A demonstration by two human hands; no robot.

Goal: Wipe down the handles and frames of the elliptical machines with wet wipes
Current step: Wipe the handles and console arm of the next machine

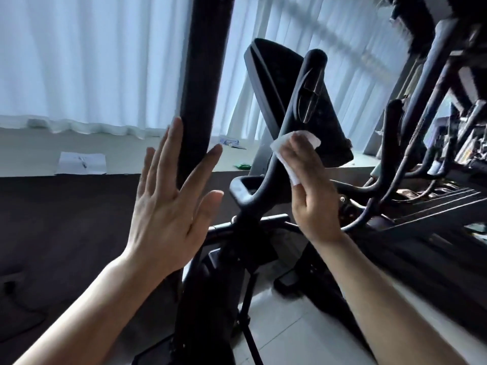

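Note:
A black elliptical machine fills the middle of the head view. Its tall left handle bar point(203, 75) rises to the top edge. My left hand point(168, 204) is spread with straight fingers in front of that bar, just at its lower part. A shorter curved black handle point(303, 101) with a silver sensor strip stands to the right, in front of the console point(279, 83). My right hand point(308, 185) holds a white wet wipe point(287, 151) pressed against this curved handle, fingers bent over the wipe.
White curtains point(92, 61) hang behind. A pale ledge carries a white paper point(81, 163) and small scraps. More black gym machines point(427, 167) crowd the right side. Pale tiled floor point(284, 325) lies below, with a dark mat at the left.

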